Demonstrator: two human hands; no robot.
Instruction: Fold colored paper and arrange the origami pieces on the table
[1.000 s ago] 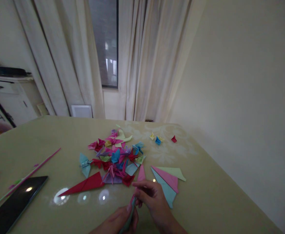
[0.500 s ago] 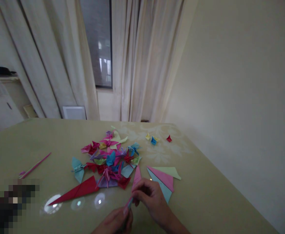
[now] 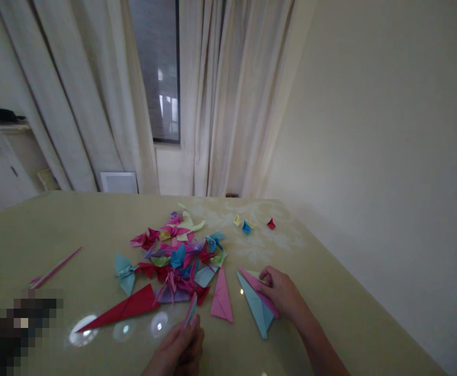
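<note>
My left hand [image 3: 183, 342], at the bottom middle, is closed around narrow folded paper [image 3: 192, 309] whose pink and light blue tip points up. To the right, my right hand [image 3: 283, 292] pinches a pink folded paper sheet [image 3: 248, 277]. Under that sheet lies a light blue folded paper [image 3: 260, 313], and a pale green folded paper [image 3: 254, 273] shows just behind it. A pink folded paper triangle [image 3: 221, 303] rests on the table between my hands. Just beyond them spreads a heap of colourful origami cranes [image 3: 177, 256].
A long red folded paper [image 3: 122, 310] lies left of my left hand. Further left is a thin pink and green strip [image 3: 58, 268]. Several small folded pieces, including a blue one [image 3: 246, 227] and a red one [image 3: 271, 223], sit toward the back right. A wall borders the table [image 3: 346, 324] on the right.
My right hand has left the paper in my left hand and moved right onto the folded sheets, gripping the pink one. My left hand has shifted slightly left, uncovering the pink triangle.
</note>
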